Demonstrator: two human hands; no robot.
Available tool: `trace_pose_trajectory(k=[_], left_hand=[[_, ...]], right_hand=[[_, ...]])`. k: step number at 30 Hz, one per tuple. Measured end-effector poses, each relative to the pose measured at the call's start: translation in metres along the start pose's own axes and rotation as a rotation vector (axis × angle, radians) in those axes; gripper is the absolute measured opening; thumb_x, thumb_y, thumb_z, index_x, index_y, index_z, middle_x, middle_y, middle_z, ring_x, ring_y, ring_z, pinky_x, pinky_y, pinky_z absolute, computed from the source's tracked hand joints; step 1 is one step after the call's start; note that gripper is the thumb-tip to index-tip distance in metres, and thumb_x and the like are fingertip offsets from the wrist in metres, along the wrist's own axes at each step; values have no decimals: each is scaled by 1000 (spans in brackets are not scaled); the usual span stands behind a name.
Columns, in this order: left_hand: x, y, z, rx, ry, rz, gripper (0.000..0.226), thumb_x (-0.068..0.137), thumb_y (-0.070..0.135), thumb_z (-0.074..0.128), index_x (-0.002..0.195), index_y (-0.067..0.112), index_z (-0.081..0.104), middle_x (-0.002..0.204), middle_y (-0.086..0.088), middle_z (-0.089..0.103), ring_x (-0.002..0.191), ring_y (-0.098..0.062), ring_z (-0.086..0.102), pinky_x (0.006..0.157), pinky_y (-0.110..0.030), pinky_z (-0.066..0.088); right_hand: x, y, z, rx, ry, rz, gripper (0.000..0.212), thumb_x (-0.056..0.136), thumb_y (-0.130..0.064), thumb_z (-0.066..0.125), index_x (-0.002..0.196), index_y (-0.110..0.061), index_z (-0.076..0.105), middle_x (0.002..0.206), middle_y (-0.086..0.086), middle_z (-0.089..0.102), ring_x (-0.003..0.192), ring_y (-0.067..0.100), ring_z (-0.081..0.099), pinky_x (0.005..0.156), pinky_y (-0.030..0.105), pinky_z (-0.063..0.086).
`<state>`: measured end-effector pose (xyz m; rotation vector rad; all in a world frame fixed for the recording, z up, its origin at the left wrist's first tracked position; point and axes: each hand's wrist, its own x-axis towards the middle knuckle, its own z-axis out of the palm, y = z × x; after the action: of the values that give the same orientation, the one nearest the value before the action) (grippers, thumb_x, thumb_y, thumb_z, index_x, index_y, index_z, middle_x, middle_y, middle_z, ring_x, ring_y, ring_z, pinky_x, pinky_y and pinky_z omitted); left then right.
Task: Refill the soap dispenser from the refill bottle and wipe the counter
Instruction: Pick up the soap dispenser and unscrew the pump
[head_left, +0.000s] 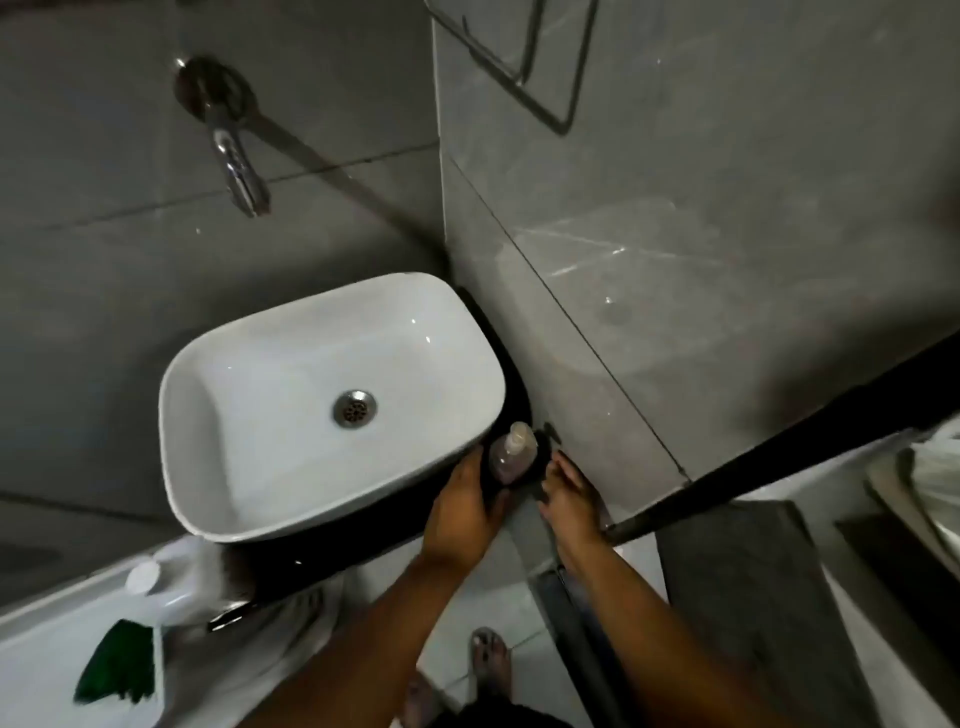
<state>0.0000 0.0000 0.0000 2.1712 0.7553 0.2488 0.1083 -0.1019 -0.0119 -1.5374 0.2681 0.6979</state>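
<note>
Both hands (462, 512) (569, 499) around soap dispenser (511, 451) beside basin (291, 415).

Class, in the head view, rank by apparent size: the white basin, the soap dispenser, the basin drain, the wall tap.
1. Basin
2. Tap
3. Soap dispenser
4. Drain
The tap and dispenser look close; the tap being farther makes that order unsure.

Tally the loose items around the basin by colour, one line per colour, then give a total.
Pinkish clear: 1, the soap dispenser on the dark counter, between the left hand and right hand.
White: 1, the capped bottle.
Green: 1, the scrub pad.
Total: 3
</note>
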Motion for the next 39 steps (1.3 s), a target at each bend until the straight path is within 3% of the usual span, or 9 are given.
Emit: trace_pose_trajectory(k=[7,13,16,19,24,28,31,35,39], left_hand=[[24,24,17,-96,-1,-148,55,92,18,63,145,18,49,144,-10,57,130,-31,57,106,-41,47],[23,31,19,-73,9,-141,49,91,15,67,138,9,54,140,-17,53,121,-38,60,100,-40,50],[17,28,6,-76,3,-38,44,87,10,70,130,8,59,132,-15,58,118,-32,61,97,-23,42],[10,23,-24,-27,-41,123,55,85,26,75,134,9,57,129,-9,62,117,-22,59,98,-18,38],[-4,27,-82,-53,-152,346,54,84,45,68,132,24,54,119,-2,64,106,-14,62,91,-18,46],[-5,37,-104,-57,-164,364,53,82,33,80,129,21,59,118,2,65,106,-11,64,92,-30,53],[-5,40,-114,-225,-171,320,55,85,19,80,136,18,59,131,5,64,122,-10,61,103,-34,50],[-7,58,-121,-530,-182,145,26,88,11,75,112,19,71,114,4,73,110,-13,68,97,-33,52],[-7,65,-129,-461,-3,132,40,65,33,91,98,24,71,108,6,73,107,-7,67,91,-18,48]], right_hand=[[11,-8,12,-105,9,55,26,100,-17,55,122,-14,69,129,10,67,118,28,62,106,50,48],[10,-8,9,-92,-6,56,26,101,-15,54,123,-12,68,125,13,69,117,30,63,106,51,48],[-1,-10,1,-88,-77,37,23,101,-17,56,119,-16,69,122,8,70,115,25,64,105,50,49],[-18,-14,-17,-144,-178,-1,19,96,-18,64,106,-33,70,116,-5,71,111,14,65,96,40,55],[-32,-30,-34,-282,-539,-140,62,76,2,80,122,-35,61,121,-14,72,112,3,66,83,16,53],[-43,-45,-15,-385,-568,-260,73,49,-36,97,114,-45,65,114,-14,73,107,12,69,87,29,57],[-43,-50,-6,-493,-546,-331,77,42,-59,95,111,-57,61,113,-19,72,106,8,69,89,33,58],[-45,-55,0,-554,-586,-387,78,51,-52,96,121,-45,62,118,-14,72,109,8,69,94,42,58],[-47,-58,3,-574,-608,-423,78,47,-55,95,118,-48,62,116,-15,72,107,7,69,94,44,57]])
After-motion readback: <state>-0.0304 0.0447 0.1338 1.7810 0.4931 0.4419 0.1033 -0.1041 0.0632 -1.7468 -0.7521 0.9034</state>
